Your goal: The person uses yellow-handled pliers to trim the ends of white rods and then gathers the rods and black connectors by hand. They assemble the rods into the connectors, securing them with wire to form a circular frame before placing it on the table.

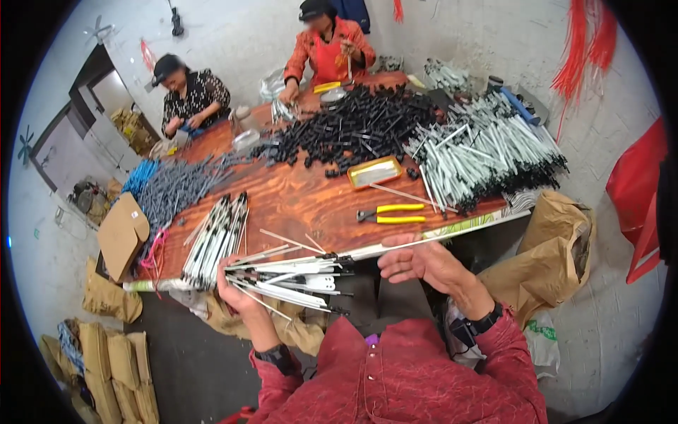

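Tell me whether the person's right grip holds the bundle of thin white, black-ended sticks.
No: the left grip holds the bundle, while the right grip is open and empty.

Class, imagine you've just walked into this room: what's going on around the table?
The wearer's left hand grips a fanned bundle of thin white strips with black ends at the near edge of a reddish-brown wooden table. The right hand is open and empty. On the table lie yellow-handled pliers, a heap of short black plastic-looking pieces and a large pile of pale strips. Two co-workers sit beyond, one in a dark patterned top, one in a red apron.
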The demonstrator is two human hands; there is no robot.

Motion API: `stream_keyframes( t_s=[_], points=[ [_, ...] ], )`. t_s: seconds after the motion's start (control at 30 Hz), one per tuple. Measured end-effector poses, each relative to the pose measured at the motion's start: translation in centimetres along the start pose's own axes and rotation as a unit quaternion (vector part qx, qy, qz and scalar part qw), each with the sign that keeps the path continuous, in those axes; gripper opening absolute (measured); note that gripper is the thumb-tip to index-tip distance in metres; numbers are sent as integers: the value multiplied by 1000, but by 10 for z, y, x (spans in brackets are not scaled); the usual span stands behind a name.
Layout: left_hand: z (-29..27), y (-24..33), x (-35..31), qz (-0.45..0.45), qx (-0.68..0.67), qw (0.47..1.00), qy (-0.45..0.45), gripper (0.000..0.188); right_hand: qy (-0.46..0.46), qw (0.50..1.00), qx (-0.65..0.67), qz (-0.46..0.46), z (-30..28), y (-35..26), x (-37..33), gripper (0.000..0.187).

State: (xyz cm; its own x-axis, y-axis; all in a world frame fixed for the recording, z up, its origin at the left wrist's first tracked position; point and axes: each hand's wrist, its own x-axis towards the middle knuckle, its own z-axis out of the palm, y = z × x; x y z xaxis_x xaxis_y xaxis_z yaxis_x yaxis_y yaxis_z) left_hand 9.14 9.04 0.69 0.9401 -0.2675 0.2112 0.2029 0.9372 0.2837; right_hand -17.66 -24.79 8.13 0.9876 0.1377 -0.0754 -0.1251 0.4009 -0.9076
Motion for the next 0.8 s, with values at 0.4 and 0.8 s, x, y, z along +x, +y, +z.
stream_keyframes(
  t_s=[0.4,0.8],
  points=[
    [75,-26,-28,19,-175,981,-81,15,-213,972,-61,82,35,21,-2,89],
    [75,-39,-39,-36,-187,970,-151,20,-109,992,46,42,38,31,22,76]
  ],
)
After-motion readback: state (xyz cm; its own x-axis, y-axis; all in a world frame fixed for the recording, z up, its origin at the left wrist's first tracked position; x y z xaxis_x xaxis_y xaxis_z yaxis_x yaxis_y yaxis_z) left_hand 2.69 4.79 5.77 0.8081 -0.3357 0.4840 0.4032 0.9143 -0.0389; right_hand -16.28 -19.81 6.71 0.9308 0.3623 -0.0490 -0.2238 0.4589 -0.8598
